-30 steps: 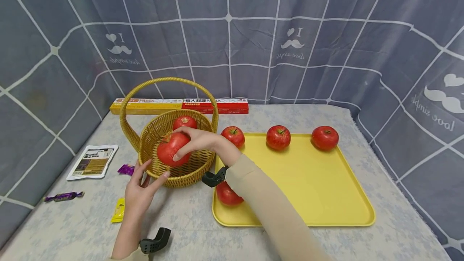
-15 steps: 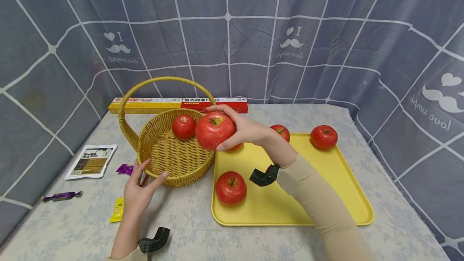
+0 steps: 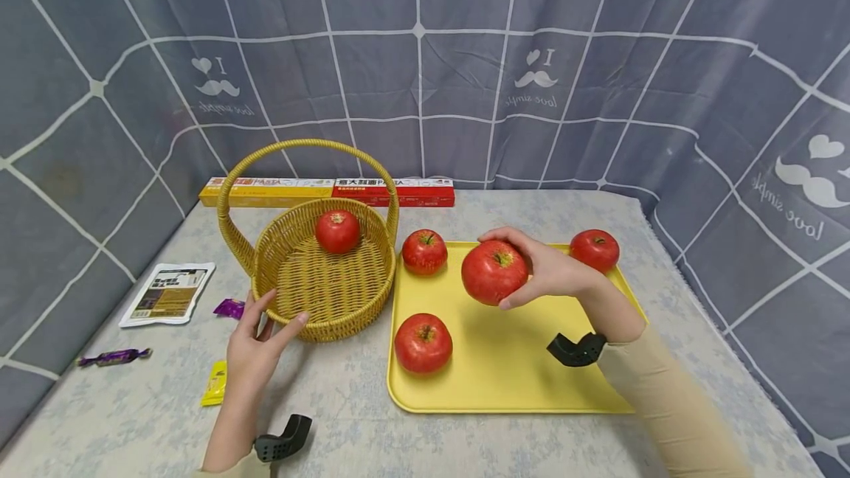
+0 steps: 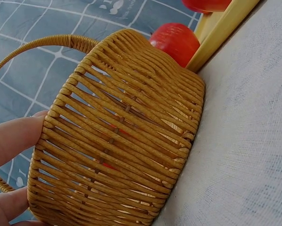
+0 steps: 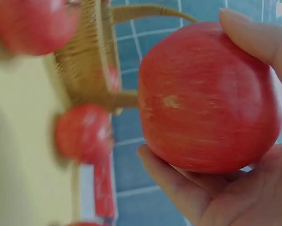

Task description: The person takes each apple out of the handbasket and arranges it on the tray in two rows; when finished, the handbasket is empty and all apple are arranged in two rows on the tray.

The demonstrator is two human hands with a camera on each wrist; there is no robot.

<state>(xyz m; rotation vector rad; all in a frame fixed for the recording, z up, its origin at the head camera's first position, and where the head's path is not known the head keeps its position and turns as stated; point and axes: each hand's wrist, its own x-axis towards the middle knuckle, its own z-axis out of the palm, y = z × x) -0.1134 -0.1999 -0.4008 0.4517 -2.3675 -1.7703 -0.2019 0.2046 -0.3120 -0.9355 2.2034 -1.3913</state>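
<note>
The right hand (image 3: 554,271) grasps an apple (image 3: 494,272) above the tray (image 3: 531,382), hiding another apple behind. The left hand (image 3: 259,341), fingers relaxed, touches the basket (image 3: 332,301); the right wrist view is blurred.

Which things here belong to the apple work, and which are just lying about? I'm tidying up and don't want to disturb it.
In use:
- right hand holding an apple above the yellow tray
- left hand touching the wicker basket
- apple in the basket
- other apples on the tray

Lying about:
- foil pouch
- purple sweets
- yellow sachet
- long box
</note>
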